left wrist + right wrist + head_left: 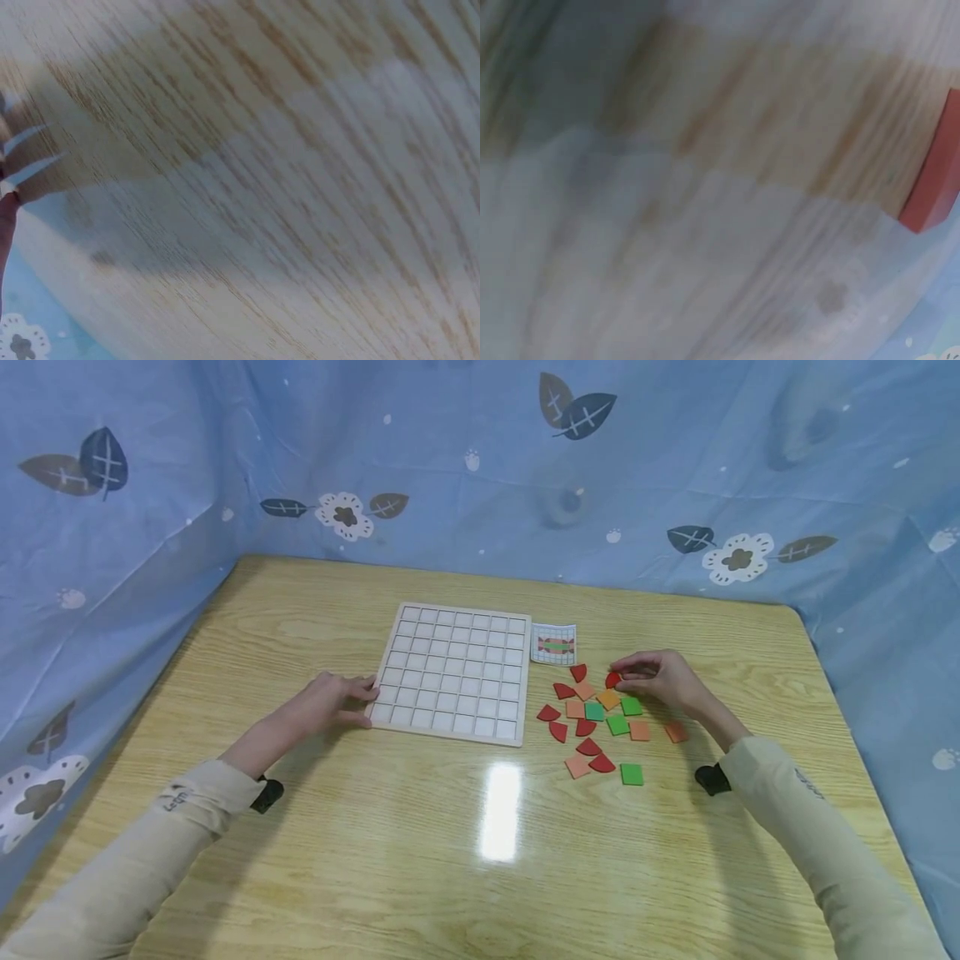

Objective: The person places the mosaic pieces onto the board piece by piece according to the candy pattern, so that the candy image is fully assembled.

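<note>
A white grid board [450,672] with a pale wooden frame lies on the table. My left hand [330,700] touches its left edge, thumb and fingers spread apart near the front corner; only fingertips [7,206] show in the left wrist view. Over the loose pieces, my right hand [660,677] pinches a red quarter-circle tile [612,680] between thumb and fingers. Around it lie several more red quarter-circles [602,763], orange squares [639,731] and green squares [632,774]. In the right wrist view a reddish tile [936,176] shows at the right edge, the hand itself out of frame.
A small pattern card [554,644] with a red, pink and green figure lies against the board's right side. The wood-grain table [375,860] has a bright light reflection at its front middle. Blue patterned cloth [480,468] hangs behind and along the sides.
</note>
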Demonstrator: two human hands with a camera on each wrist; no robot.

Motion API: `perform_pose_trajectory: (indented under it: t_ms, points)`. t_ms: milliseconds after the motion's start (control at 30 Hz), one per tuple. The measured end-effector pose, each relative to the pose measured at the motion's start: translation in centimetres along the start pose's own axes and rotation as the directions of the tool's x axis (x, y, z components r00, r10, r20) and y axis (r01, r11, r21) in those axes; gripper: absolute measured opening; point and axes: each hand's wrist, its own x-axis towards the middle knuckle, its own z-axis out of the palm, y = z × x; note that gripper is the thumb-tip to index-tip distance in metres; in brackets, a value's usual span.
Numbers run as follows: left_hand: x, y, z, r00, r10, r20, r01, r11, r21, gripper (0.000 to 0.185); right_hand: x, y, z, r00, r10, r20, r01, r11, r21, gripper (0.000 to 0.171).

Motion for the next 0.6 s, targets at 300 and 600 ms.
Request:
perform_pose_trajectory:
  t_ms: [300, 600]
  points:
    - [0.1, 0.0, 0.1, 1.000, 0.006, -0.001, -0.006, 1.000, 0.000, 0.052, -0.9, 0.5, -0.2, 0.998, -0.018, -0.068, 0.018, 1.000, 0.011, 0.036]
    - [0.1, -0.4, 0.3, 1.000, 0.010, -0.007, -0.010, 1.000, 0.012, 0.054, -1.7, 0.1, -0.2, 0.984, -0.010, -0.179, 0.014, 1.000, 0.020, 0.036]
